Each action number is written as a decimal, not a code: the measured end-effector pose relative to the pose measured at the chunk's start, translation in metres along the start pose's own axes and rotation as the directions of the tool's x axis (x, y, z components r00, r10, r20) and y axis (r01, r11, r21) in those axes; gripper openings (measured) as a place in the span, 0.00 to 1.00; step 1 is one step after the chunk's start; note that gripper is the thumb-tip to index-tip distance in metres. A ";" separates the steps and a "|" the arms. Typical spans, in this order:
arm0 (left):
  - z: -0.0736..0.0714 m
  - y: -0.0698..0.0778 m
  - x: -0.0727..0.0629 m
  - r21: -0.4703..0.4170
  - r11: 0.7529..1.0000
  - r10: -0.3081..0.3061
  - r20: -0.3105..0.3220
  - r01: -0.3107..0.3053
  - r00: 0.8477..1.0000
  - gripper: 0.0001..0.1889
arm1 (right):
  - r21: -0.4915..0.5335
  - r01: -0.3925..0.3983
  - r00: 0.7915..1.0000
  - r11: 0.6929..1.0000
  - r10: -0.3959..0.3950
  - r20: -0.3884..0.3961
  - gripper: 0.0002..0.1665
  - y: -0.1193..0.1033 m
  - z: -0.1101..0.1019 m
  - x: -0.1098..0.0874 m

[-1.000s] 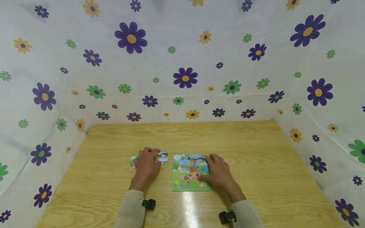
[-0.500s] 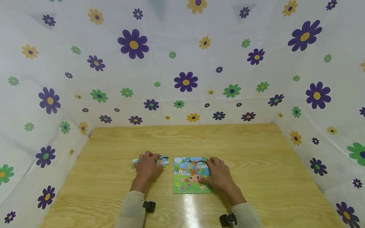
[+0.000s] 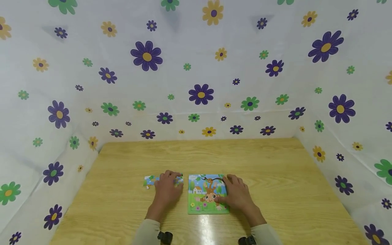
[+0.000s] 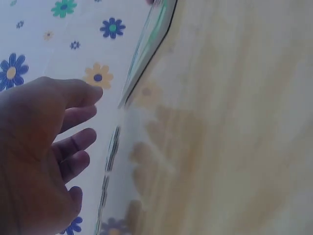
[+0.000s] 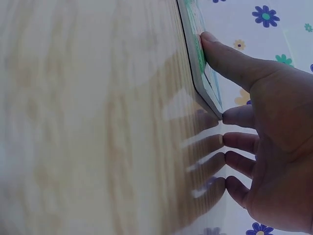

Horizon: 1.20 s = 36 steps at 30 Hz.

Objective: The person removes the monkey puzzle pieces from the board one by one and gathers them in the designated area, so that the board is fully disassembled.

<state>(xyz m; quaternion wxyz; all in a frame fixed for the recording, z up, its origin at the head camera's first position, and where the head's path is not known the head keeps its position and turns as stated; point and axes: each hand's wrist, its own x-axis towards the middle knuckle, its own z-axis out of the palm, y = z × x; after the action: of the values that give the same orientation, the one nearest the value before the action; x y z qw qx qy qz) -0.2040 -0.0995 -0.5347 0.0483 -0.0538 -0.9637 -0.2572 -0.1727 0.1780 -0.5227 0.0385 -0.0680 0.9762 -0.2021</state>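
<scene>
A jigsaw puzzle board (image 3: 199, 201) with a monkey picture lies flat near the middle of the table. My right hand (image 3: 240, 194) holds it at its right side. In the right wrist view the thumb (image 5: 217, 49) presses on its top, and the forefinger is at its corner. To the left of the board lies a row of loose puzzle pieces (image 3: 150, 179). Over the right end of that row is my left hand (image 3: 166, 190), which hides part of it. Seen from the left wrist, its fingers are loosely bent and apart from the thin line of pieces (image 4: 112, 149).
All of this lies on a wooden table (image 3: 275, 170). A white cloth with printed flowers (image 3: 201, 94) stands as walls at the back and both sides. Black straps (image 3: 165, 237) sit at both wrists.
My left hand has shifted right along the row, uncovering pieces at its left end and covering the right end. The right hand stays on the board. The head view has tilted upward.
</scene>
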 end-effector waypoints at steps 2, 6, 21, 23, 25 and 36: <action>0.006 0.007 -0.010 -0.030 0.999 0.046 0.047 -0.045 0.998 0.16 | -0.011 0.005 1.000 1.000 -0.005 -0.001 0.56 0.000 0.001 -0.002; 0.014 0.018 -0.025 -0.058 0.993 0.109 0.130 -0.103 0.986 0.18 | -0.021 0.007 1.000 1.000 -0.007 -0.002 0.55 0.000 0.003 -0.002; 0.016 0.033 -0.033 0.002 0.999 0.035 0.170 -0.036 0.985 0.26 | 0.050 0.017 0.997 0.999 -0.013 -0.082 0.42 -0.007 0.010 -0.008; 0.015 0.034 -0.033 0.004 1.000 0.029 0.177 -0.030 0.984 0.26 | 0.057 0.044 0.992 0.997 -0.037 -0.123 0.35 -0.012 0.011 -0.012; 0.014 0.036 -0.032 -0.002 1.000 0.024 0.183 -0.024 0.983 0.26 | 0.059 0.093 0.985 0.994 -0.083 -0.152 0.28 -0.019 0.013 -0.016; 0.012 0.045 -0.027 -0.003 1.000 -0.010 0.173 0.011 0.985 0.24 | 0.000 0.162 0.977 0.987 -0.160 -0.138 0.18 -0.034 0.021 -0.027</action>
<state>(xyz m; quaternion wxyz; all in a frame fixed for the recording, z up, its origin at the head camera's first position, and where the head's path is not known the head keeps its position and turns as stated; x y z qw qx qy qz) -0.1720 -0.0571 -0.5262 -0.0371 -0.0711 -0.9640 -0.2535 -0.1400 0.1430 -0.5273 -0.0448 -0.1326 0.9667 -0.2144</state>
